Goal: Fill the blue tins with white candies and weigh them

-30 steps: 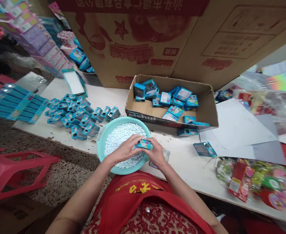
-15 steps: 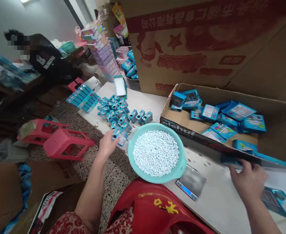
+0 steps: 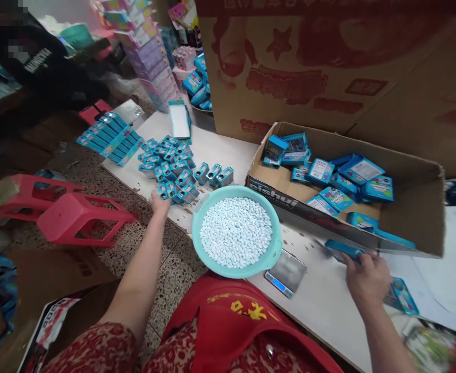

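Note:
My left hand (image 3: 161,203) is against the near edge of a cluster of small blue tins (image 3: 175,165), its fingertips mostly hidden beside them. Three similar tins (image 3: 214,175) stand in a short row to the right. My right hand (image 3: 368,280) grips the end of a flat blue box (image 3: 342,250) in front of the carton. Under the right wrist lies another blue pack (image 3: 404,296), partly covered. Between my hands a turquoise bowl (image 3: 197,228) holds many small pale pellets. A digital scale (image 3: 292,272) with a lit display sits by the bowl.
An open carton (image 3: 286,203) with blue boxes stands along the table's back, before a tall cardboard box (image 3: 309,67). Joined blue boxes (image 3: 111,137) lie at the table's left end. Red stools (image 3: 82,217) stand on the floor. A person in dark clothing (image 3: 37,57) is far left.
The view has shifted, so the table's things sit further left and higher. My left fingers have slid along the tins' near side. The flat box in my right hand shows more plainly.

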Demonstrator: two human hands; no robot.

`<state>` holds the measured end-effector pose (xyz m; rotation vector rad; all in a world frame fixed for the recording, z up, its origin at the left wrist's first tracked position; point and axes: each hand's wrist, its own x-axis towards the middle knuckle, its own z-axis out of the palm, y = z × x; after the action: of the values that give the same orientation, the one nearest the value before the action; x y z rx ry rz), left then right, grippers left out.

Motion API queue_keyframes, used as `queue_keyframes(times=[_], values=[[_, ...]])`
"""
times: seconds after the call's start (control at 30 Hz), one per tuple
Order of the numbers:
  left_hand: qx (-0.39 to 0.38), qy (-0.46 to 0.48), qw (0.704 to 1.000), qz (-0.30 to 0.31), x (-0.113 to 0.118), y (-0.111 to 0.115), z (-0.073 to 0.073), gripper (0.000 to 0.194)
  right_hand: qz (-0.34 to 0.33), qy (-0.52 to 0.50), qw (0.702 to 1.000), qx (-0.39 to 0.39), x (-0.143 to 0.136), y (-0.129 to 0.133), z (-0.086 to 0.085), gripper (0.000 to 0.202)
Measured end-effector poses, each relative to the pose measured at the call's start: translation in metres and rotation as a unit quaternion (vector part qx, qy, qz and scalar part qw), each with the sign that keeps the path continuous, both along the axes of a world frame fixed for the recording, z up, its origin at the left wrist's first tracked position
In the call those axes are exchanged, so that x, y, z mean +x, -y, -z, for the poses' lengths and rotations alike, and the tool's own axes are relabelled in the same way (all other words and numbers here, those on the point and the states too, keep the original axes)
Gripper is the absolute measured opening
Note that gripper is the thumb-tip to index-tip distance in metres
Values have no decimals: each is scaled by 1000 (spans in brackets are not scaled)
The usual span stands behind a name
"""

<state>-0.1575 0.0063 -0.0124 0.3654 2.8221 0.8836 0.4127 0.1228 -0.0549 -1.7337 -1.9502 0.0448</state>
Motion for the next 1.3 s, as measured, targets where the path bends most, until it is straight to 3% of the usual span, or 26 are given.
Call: queue_keyframes(times=[0.07, 0.13, 0.2, 0.27, 0.3, 0.33, 0.4, 0.47, 0.57, 0.63, 0.7, 0.8, 0.97, 1.17, 1.3], values=[[9, -96, 995, 21, 18, 2, -2, 63, -62, -11, 998, -19, -9, 21, -12, 48], [36, -176, 976, 125, 53, 0, 1, 43, -114, -36, 991, -53, -26, 44, -18, 44], [58, -150, 937, 311, 100, -7, 9, 28, -139, -48, 985, -92, -45, 66, -16, 44], [43, -75, 867, 490, 153, -18, 22, 23, -138, -43, 982, -119, -61, 82, -10, 46], [31, -49, 832, 552, 177, -23, 28, 24, -132, -40, 983, -123, -67, 88, -7, 47], [18, -34, 806, 591, 199, -28, 34, 27, -124, -43, 984, -120, -70, 92, -5, 49], [-5, -22, 792, 611, 230, -35, 44, 30, -103, -69, 987, -100, -69, 95, -3, 56], [-10, 6, 801, 598, 245, -38, 49, 24, -77, -108, 988, -78, -58, 95, -6, 60], [40, 113, 827, 550, 244, -38, 50, 15, -16, -155, 984, -82, -34, 93, -11, 52], [96, 201, 856, 466, 236, -40, 46, 17, 30, -183, 977, -102, -20, 94, -13, 45], [162, 313, 871, 342, 227, -44, 40, 17, 66, -214, 968, -117, -13, 97, -13, 40], [235, 460, 833, 196, 213, -51, 29, 17, 103, -251, 954, -130, -12, 104, -10, 38], [266, 631, 726, 60, 199, -55, 22, 28, 145, -292, 930, -171, -18, 112, -1, 42], [271, 619, 734, 69, 202, -49, 26, 41, 179, -337, 897, -221, -16, 114, 12, 52], [262, 618, 737, 72, 205, -46, 27, 42, 144, -360, 890, -239, -16, 118, 14, 52]])
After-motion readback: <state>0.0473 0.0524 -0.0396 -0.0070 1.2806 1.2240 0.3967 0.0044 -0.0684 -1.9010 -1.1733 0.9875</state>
